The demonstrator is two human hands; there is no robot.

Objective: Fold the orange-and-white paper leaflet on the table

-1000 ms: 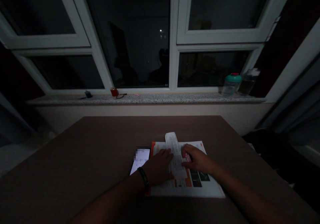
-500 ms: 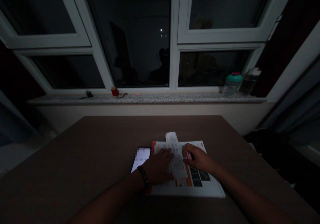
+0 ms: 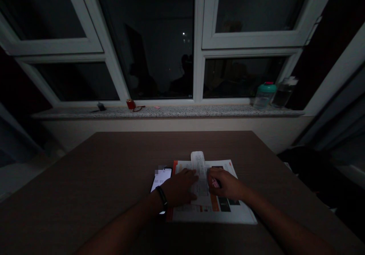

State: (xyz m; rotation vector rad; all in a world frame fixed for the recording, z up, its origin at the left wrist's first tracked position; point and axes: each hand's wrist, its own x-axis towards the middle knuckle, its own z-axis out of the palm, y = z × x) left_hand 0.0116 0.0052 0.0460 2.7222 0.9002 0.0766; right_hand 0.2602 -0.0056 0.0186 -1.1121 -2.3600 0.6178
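Observation:
A strip of printed white paper (image 3: pixel 199 163) lies lengthwise across an open-faced booklet (image 3: pixel 216 219) with orange and dark picture blocks. Its rounded far end sticks out past the booklet's top edge. My left hand (image 3: pixel 182 186), with a dark wristband, rests on the strip's left side, fingers stretched out. Along the strip's right edge, my right hand (image 3: pixel 226 184) is closed round a small pink object (image 3: pixel 215 182). Its kind is mostly hidden by the fingers. A phone (image 3: pixel 162 177) with a lit timer screen lies left of the booklet, partly behind my left wrist.
The brown table (image 3: pixel 99 179) reaches to the wall below the window. On the speckled sill (image 3: pixel 176 112) stand a small red jar (image 3: pixel 130 103), a dark little item (image 3: pixel 100 106), a teal-lidded bottle (image 3: pixel 265 94) and a clear bottle (image 3: pixel 284 91). The room is dim.
The paper strip has turned slightly, its far end now a little farther right and straighter. My right hand has shifted slightly at its edge; my left hand stays nearly in place.

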